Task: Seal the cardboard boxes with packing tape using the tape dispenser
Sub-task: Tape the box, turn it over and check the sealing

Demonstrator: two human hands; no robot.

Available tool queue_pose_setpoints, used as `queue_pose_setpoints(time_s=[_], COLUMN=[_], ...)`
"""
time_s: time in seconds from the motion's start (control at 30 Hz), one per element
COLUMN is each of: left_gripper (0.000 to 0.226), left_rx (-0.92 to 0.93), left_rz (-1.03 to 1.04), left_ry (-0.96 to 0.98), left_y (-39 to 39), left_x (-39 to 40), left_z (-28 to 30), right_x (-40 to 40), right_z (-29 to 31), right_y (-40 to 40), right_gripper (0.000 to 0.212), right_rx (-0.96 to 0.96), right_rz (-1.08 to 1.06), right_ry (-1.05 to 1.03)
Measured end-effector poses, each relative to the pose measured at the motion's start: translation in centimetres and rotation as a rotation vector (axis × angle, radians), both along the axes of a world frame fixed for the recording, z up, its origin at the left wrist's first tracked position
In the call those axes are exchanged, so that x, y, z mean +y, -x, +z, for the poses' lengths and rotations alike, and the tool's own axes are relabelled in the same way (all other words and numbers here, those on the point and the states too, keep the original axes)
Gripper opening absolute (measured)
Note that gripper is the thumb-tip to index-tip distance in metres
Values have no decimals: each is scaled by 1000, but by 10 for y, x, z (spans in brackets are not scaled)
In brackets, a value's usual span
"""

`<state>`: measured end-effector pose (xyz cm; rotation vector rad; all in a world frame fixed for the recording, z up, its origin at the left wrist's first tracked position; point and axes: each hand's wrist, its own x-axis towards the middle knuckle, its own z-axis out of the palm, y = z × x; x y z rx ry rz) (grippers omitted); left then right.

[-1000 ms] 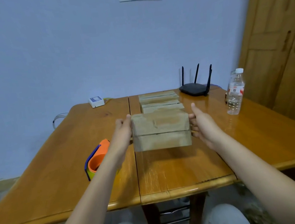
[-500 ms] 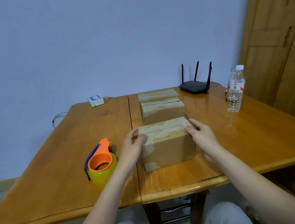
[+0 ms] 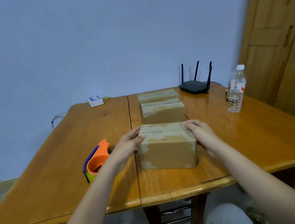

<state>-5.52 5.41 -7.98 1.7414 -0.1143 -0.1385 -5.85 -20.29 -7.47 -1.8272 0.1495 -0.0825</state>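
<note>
Glossy wood table [image 3: 58,178], matt cardboard box [image 3: 168,154]
</note>
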Motion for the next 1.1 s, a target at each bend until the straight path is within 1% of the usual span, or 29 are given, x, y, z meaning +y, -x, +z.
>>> queue_pose_setpoints(time_s=[0.07, 0.13, 0.17, 0.27, 0.33, 0.37, 0.4, 0.47, 0.5, 0.53, 0.57, 0.6, 0.67, 0.73, 0.83, 0.9, 0.97, 1.1], left_gripper=[42, 41, 42, 45, 48, 51, 54, 59, 62, 66, 72, 78, 88, 91, 87, 85, 83, 80], left_rx=[26, 28, 6, -149, -286, -314, -296, -138, -20, 93, 161, 167, 107, 34, -59, -89, -126, -189], left_rz=[-50, -68, -63, 22, 175, 247, 292, 246, 180, 108, 54, 23, 4, 5, -7, -3, 5, 65], left_ry=[-6, -36, -68, -249, -443, -532, -597, -664, -632, -558, -497, -483, -509, -467, -423, -423, -426, -486], left_y=[-2, -4, -4, -5, -6, -5, -2, 8, 16, 23, 30, 34, 35, 32, 25, 25, 24, 22], left_x=[1, 0, -3, -12, -17, -17, -18, -21, -25, -29, -34, -39, -44, -47, -48, -48, -50, -54], left_z=[5, 8, 10, 14, 16, 19, 22, 32, 37, 41, 43, 43, 38, 32, 26, 25, 26, 28], right_x=[-3, -6, -6, -4, -2, -1, 0, 3, 4, 5, 6, 7, 9, 13, 18, 21, 21, 22], right_z=[6, 13, 16, 23, 25, 25, 26, 27, 26, 27, 27, 27, 29, 34, 40, 44, 46, 43], right_y=[-1, 0, 2, 6, 8, 9, 10, 12, 12, 13, 13, 15, 18, 23, 30, 32, 32, 24], right_gripper=[34, 22, 22, 36, 42, 44, 46, 51, 51, 49, 47, 45, 44, 42, 32, 30, 29, 44], right_rx=[23, 62, 94, 199, 250, 269, 279, 272, 259, 251, 247, 240, 210, 168, 125, 76, 45, 57], right_rz=[21, 78, 103, 102, 107, 117, 126, 134, 127, 119, 110, 100, 88, 91, 108, 96, 85, 61], right_ry=[46, 116, 152, 223, 234, 246, 266, 299, 304, 301, 294, 287, 276, 250, 242, 296, 293, 271])
